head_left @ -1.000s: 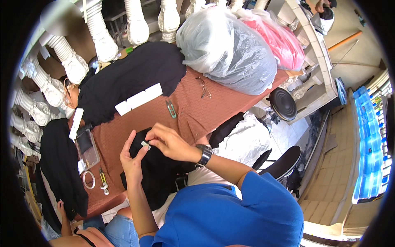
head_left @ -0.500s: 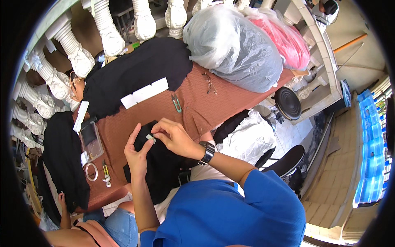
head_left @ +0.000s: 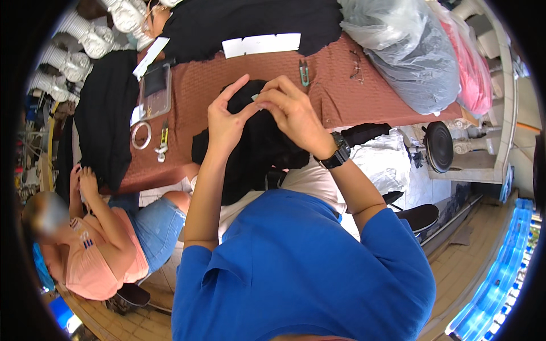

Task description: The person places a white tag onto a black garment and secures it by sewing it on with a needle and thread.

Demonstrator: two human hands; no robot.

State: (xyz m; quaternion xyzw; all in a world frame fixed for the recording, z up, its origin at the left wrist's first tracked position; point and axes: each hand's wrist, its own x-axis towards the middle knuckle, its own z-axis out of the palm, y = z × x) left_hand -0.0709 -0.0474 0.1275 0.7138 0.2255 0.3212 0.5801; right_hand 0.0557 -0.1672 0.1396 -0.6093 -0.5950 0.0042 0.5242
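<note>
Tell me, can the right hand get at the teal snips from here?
Probably yes: the teal snips lie uncovered on the brown cloth just beyond the right hand, though it seems busy with a small pale piece.

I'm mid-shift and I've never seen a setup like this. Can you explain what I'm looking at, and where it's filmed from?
There is no machine here: a person in a blue shirt works bare-handed. The view comes from the left of two fisheye cameras on their head, looking down, so straight edges bend near the rim.

The left hand and right hand meet over black cloth. A small pale piece sits between the left thumb and right fingertips; it is too small to identify, and which hand grips it is unclear.

On the reddish-brown tablecloth lie green-handled snips, eyeglasses, a white strip, a clear container and a white ring. The person seated at the left is someone else.
</note>
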